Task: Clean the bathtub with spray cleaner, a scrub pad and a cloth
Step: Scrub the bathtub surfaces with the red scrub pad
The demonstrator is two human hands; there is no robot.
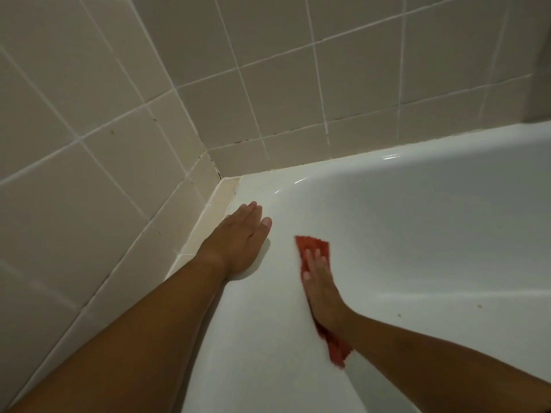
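The white bathtub [417,234] fills the right and lower part of the head view. My right hand [320,284] lies flat with straight fingers on a red cloth [313,244], pressing it against the tub's inner slope near the end rim. The cloth's lower end shows below my wrist. My left hand [240,236] rests flat, palm down, on the tub's rim near the tiled corner, holding nothing. No spray cleaner or scrub pad is in view.
Beige tiled walls [119,114] meet in a corner just beyond the tub's rim, with dark spots in the grout. Two small specks [399,315] lie on the tub's floor at the right.
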